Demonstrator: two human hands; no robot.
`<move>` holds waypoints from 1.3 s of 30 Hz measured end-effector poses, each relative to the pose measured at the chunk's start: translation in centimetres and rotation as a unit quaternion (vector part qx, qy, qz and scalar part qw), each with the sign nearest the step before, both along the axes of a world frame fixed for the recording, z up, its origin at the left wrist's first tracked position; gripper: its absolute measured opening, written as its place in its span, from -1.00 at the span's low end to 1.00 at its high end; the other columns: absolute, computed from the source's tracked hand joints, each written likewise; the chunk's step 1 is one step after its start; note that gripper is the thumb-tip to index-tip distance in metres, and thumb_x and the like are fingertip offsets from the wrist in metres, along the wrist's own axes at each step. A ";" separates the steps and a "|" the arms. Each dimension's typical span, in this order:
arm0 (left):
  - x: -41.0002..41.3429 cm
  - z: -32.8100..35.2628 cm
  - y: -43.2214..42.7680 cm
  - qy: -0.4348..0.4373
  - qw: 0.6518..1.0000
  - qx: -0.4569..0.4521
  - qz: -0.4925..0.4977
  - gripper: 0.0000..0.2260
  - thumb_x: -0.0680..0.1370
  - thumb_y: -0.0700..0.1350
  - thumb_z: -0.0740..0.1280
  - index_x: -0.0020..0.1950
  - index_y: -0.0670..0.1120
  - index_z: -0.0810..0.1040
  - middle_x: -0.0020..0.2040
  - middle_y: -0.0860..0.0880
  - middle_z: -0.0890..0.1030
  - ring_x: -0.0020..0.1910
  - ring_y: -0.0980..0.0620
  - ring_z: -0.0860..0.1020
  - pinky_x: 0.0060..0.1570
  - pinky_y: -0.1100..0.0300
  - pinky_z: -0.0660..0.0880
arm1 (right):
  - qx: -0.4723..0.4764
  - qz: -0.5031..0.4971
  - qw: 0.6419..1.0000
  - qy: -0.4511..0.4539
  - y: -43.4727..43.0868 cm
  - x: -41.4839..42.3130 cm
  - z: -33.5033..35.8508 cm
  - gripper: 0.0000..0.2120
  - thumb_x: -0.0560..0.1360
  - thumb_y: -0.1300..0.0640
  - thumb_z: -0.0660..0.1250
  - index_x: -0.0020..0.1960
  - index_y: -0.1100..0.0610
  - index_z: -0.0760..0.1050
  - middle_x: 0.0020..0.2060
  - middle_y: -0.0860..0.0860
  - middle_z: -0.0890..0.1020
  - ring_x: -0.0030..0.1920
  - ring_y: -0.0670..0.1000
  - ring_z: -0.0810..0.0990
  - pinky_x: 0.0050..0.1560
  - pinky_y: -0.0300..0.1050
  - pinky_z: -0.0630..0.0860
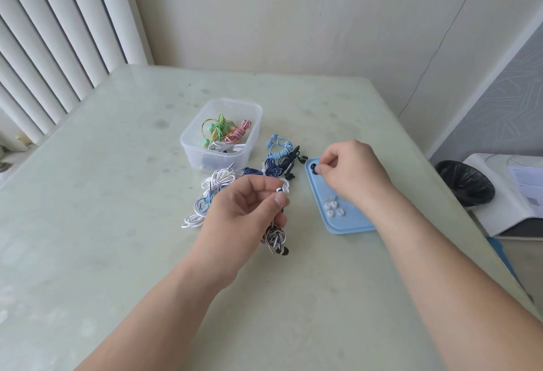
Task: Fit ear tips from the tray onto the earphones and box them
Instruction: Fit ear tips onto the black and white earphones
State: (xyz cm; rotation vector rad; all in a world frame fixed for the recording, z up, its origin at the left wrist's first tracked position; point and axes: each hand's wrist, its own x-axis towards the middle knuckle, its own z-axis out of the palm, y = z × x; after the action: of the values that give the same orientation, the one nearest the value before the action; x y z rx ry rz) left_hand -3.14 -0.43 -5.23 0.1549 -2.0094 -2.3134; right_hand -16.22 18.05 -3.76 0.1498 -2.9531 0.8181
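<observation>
the pale green table (117, 223) carries a clear plastic box (194, 147) holding coiled green, pink and white earphones; right of it lies the blue tray (352, 223), long axis running near to far, with white ear tips (333, 209) clustered in its near half; a loose pile of earphones (217, 194) lies between box and tray; the left hand (244, 209) pinches the bud of a striped earphone (274, 237) between thumb and curled fingers, bud pointing right toward the tray, knotted cord hanging below the hand; the right hand (352, 171), fingers curled, pinches a black ear tip (315, 169) at the tray's far end
</observation>
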 end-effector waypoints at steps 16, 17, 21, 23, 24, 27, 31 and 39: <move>-0.2 0.0 -0.2 -0.011 0.997 0.074 0.012 -0.88 0.61 -0.29 0.40 0.11 -0.14 0.66 -0.07 -0.14 0.75 -0.14 -0.10 0.73 0.02 0.07 0.66 | -0.273 0.030 0.960 -0.057 -1.3 2.9 1.8 -0.94 0.47 0.26 0.48 -0.16 0.14 0.67 -0.33 0.05 0.72 -0.34 -0.03 0.68 -0.36 -0.16 0.55; -0.2 0.0 -0.1 -0.011 0.996 0.082 0.016 -0.87 0.60 -0.31 0.40 0.12 -0.16 0.66 -0.07 -0.14 0.75 -0.13 -0.11 0.74 0.01 0.09 0.66 | -0.371 0.040 0.921 -0.108 -1.6 4.0 2.2 -0.96 0.47 0.31 0.49 -0.11 0.21 0.67 -0.28 0.11 0.73 -0.32 0.02 0.70 -0.38 -0.16 0.55; 0.0 0.1 -0.1 -0.003 0.996 0.083 0.027 -0.88 0.58 -0.32 0.42 0.09 -0.18 0.67 -0.08 -0.14 0.76 -0.13 -0.07 0.74 -0.06 0.19 0.64 | -0.545 0.045 0.807 -0.225 -2.0 7.2 1.7 -0.89 0.49 0.36 0.44 0.02 0.31 0.64 -0.17 0.19 0.73 -0.30 0.03 0.66 -0.38 -0.19 0.54; 0.0 0.0 -0.1 0.002 0.998 0.063 0.027 -0.88 0.58 -0.32 0.43 0.08 -0.17 0.68 -0.07 -0.12 0.77 -0.10 -0.10 0.74 -0.05 0.17 0.65 | -0.584 0.040 0.773 -0.244 -2.1 8.0 1.0 -0.83 0.45 0.36 0.43 0.05 0.31 0.63 -0.18 0.18 0.73 -0.32 0.01 0.64 -0.37 -0.21 0.53; 0.0 -0.1 -0.1 0.003 0.998 0.052 0.026 -0.88 0.57 -0.31 0.44 0.07 -0.17 0.69 -0.06 -0.11 0.77 -0.08 -0.12 0.75 -0.02 0.13 0.66 | -0.598 0.036 0.761 -0.248 -2.1 8.3 0.7 -0.78 0.41 0.35 0.44 0.06 0.31 0.62 -0.18 0.19 0.73 -0.32 0.01 0.64 -0.36 -0.21 0.54; -0.1 -0.4 -0.1 0.003 0.999 0.031 0.020 -0.89 0.57 -0.30 0.45 0.08 -0.19 0.69 -0.04 -0.12 0.77 -0.06 -0.14 0.75 0.04 0.07 0.67 | -0.611 0.042 0.752 -0.244 -2.1 8.6 0.3 -0.72 0.33 0.31 0.45 0.05 0.30 0.62 -0.21 0.18 0.72 -0.33 0.01 0.63 -0.38 -0.20 0.52; -0.1 -0.5 0.1 0.000 1.000 0.017 0.017 -0.89 0.56 -0.29 0.46 0.08 -0.18 0.69 -0.04 -0.12 0.77 -0.09 -0.10 0.75 0.03 0.09 0.67 | -0.603 0.055 0.759 -0.238 -2.0 8.6 0.1 -0.76 0.35 0.27 0.46 0.01 0.27 0.62 -0.23 0.16 0.70 -0.35 -0.01 0.59 -0.44 -0.20 0.43; 0.0 -0.5 0.2 0.005 1.000 0.012 0.016 -0.88 0.56 -0.31 0.46 0.06 -0.17 0.69 -0.07 -0.12 0.77 -0.09 -0.11 0.75 0.03 0.08 0.68 | -0.604 0.060 0.764 -0.219 -2.0 8.6 -0.4 -0.83 0.35 0.29 0.46 -0.05 0.27 0.64 -0.24 0.22 0.65 -0.36 0.02 0.59 -0.42 -0.18 0.47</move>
State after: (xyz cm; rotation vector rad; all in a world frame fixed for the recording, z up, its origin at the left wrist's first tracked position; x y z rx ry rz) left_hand -3.14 -0.21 -5.76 0.1739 -1.9606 -2.3154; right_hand -7.62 16.07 -4.11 0.0510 -2.0437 2.8171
